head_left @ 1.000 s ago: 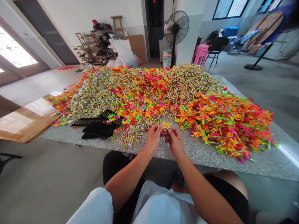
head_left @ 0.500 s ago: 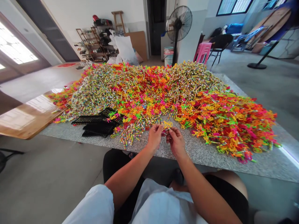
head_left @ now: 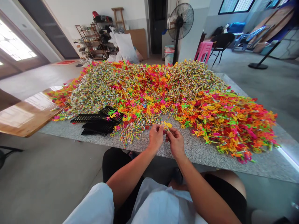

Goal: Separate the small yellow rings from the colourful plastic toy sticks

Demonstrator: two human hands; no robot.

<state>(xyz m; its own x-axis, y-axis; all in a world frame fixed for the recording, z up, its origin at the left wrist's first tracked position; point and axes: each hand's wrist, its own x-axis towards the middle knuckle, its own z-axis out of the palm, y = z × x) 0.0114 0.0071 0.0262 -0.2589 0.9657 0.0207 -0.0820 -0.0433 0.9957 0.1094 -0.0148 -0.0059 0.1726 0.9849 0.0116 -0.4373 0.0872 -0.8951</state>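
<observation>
Between my fingertips is a yellow looped plastic piece (head_left: pixel 167 124), held over the front of the speckled stone table. My left hand (head_left: pixel 156 137) pinches it from the left. From the right, my right hand (head_left: pixel 175 141) closes on its lower end, where a small pale part shows; the fingers hide the rest. Just left of my hands lie loose short printed tubes (head_left: pixel 129 134). Ahead spreads a heap of orange, yellow, pink and green plastic pieces (head_left: pixel 149 105). Stacked black slotted trays (head_left: pixel 98 123) lie further left.
A large pile of colourful pieces (head_left: pixel 233 124) covers the table's right side. Behind are mounds of printed tubes (head_left: pixel 100 84). The stone table (head_left: pixel 198 155) has its front edge above my knees. A wooden table (head_left: pixel 25 121) adjoins at left, and a standing fan (head_left: pixel 179 23) is beyond.
My two hands have drawn slightly closer together around the yellow piece, which has tilted. The piles and trays stay as they were; the view has shifted a little.
</observation>
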